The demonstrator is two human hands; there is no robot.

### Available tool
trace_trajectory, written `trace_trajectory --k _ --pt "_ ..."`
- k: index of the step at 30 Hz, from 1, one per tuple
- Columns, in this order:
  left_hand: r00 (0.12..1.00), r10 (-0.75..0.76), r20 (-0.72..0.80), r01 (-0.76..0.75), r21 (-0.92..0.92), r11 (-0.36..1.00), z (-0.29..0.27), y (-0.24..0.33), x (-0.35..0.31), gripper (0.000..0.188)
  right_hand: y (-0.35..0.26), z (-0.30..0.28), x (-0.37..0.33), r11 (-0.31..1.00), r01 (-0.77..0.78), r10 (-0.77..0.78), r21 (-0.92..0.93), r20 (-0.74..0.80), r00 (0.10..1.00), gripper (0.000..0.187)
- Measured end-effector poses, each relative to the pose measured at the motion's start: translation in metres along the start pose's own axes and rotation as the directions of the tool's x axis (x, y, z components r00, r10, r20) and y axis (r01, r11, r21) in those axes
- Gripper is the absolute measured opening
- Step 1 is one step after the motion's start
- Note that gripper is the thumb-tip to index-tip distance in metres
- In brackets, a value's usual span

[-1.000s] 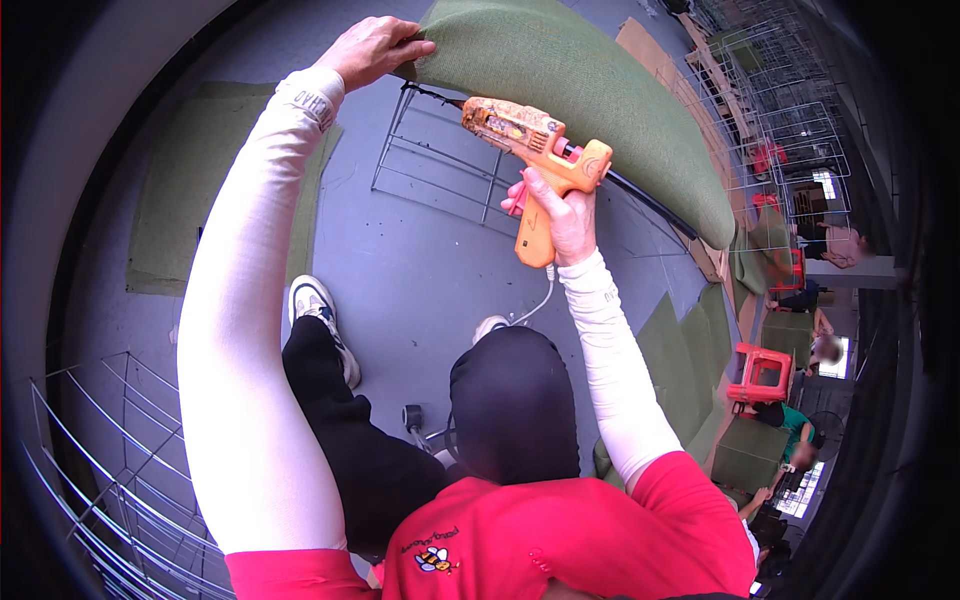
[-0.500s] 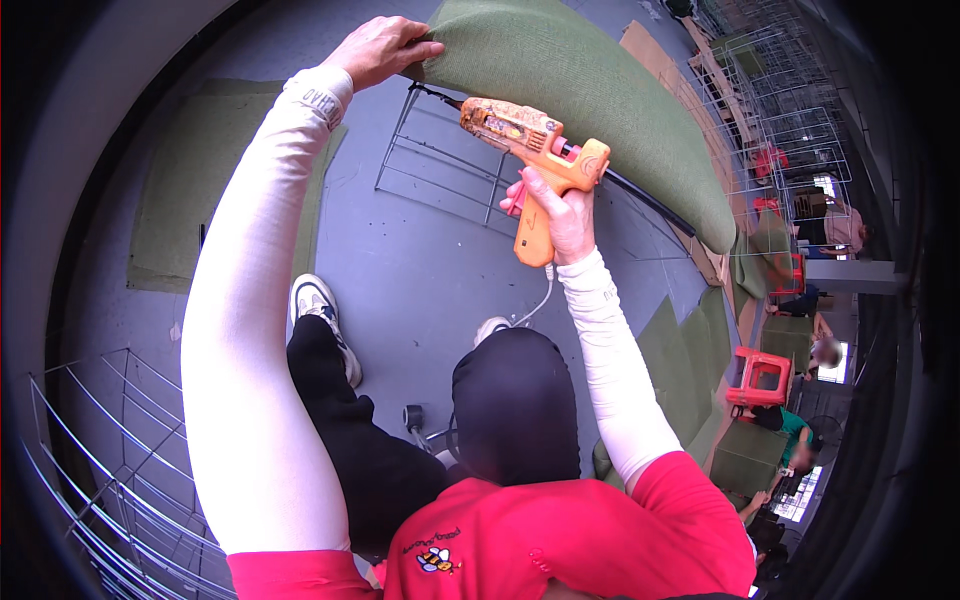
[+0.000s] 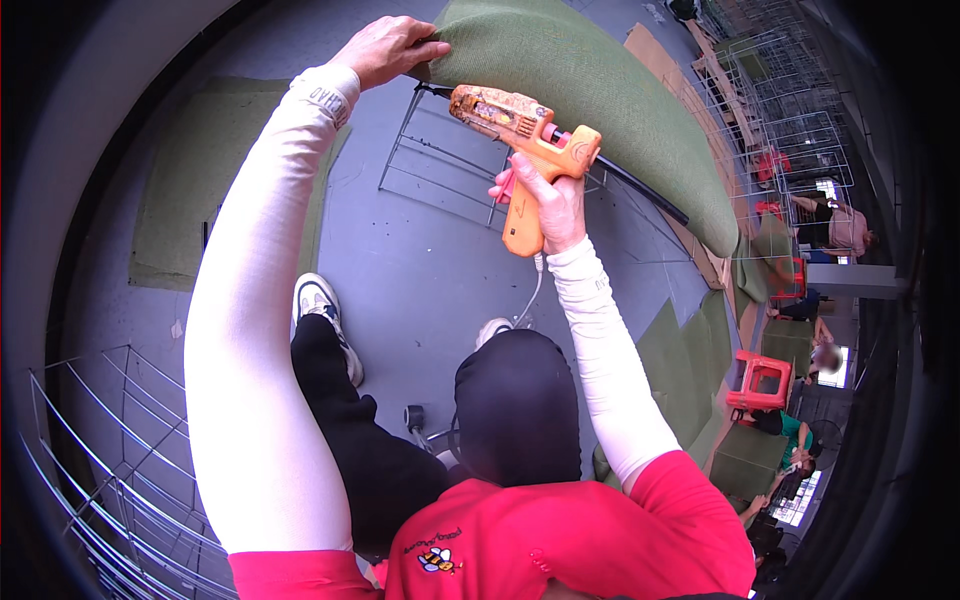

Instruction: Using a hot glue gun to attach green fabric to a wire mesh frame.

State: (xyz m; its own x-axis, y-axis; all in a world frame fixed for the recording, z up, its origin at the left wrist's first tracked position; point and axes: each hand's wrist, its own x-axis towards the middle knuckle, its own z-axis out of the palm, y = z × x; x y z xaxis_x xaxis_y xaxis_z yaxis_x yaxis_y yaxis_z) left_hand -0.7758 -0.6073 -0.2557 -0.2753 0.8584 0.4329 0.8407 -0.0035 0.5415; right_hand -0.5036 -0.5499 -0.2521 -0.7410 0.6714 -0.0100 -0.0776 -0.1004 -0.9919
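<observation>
My left hand [image 3: 390, 50] is closed on the corner of a green woven sheet [image 3: 590, 110], lifting its edge at the top of the view. My right hand [image 3: 558, 205] grips the handle of an orange, stained hot glue gun [image 3: 497, 110], with fingers by its red trigger. The dark nozzle points left, close to the sheet's lower edge just under my left hand. Whether it touches is hard to tell. A white cord hangs from the handle. Below the sheet a metal wire frame [image 3: 440, 185] shows, partly covered by the sheet and the gun.
At lower left stands another wire frame [image 3: 120, 470]. A flat green sheet [image 3: 200, 190] lies on the grey floor to the left. More green pieces [image 3: 680, 350] lie at right, near a red plastic stool [image 3: 760, 380]. Several people work along the far right among stacked wire frames [image 3: 790, 130].
My right hand has moved the glue gun slightly left and up, toward the sheet's corner. My left hand keeps its hold with hardly any shift.
</observation>
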Motion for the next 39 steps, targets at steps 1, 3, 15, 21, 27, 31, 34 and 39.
trace_trajectory --k 1,3,15,21,27,31,34,39 --pt "1.0 0.0 0.0 0.0 0.0 1.0 0.0 0.0 0.0 0.043 -0.001 0.001 -0.001 1.0 0.0 0.0 0.0 0.0 1.0 0.049" --pt "1.0 -0.011 0.018 0.011 0.007 1.0 -0.001 0.001 0.0 0.044 -0.003 0.004 -0.003 1.0 -0.005 0.005 0.009 -0.012 1.0 0.048" --pt "0.997 -0.027 0.069 0.026 0.024 0.999 -0.008 -0.004 -0.002 0.042 0.005 0.008 -0.003 0.999 0.014 -0.014 -0.041 -0.001 1.0 0.039" --pt "0.999 -0.024 0.046 0.025 -0.003 1.0 -0.005 0.0 0.0 0.042 0.007 -0.003 -0.005 0.998 -0.017 0.018 -0.06 0.006 1.0 0.037" --pt "0.999 -0.024 0.044 0.023 0.018 1.0 -0.001 0.003 0.002 0.042 -0.002 -0.008 -0.013 1.0 0.029 -0.029 0.006 -0.048 0.998 0.041" --pt "0.998 -0.031 0.06 0.029 0.039 0.999 0.001 0.005 0.004 0.041 -0.004 -0.017 -0.015 1.0 0.019 -0.019 -0.009 -0.044 0.999 0.041" --pt "0.999 -0.021 0.047 0.02 0.018 1.0 0.001 0.008 0.003 0.042 -0.002 -0.026 -0.016 0.999 -0.034 0.033 -0.013 -0.045 0.998 0.039" --pt "0.998 -0.038 0.052 0.037 0.028 0.999 0.003 0.012 0.004 0.042 -0.007 -0.027 -0.021 1.0 -0.008 0.008 0.001 -0.051 0.999 0.037"
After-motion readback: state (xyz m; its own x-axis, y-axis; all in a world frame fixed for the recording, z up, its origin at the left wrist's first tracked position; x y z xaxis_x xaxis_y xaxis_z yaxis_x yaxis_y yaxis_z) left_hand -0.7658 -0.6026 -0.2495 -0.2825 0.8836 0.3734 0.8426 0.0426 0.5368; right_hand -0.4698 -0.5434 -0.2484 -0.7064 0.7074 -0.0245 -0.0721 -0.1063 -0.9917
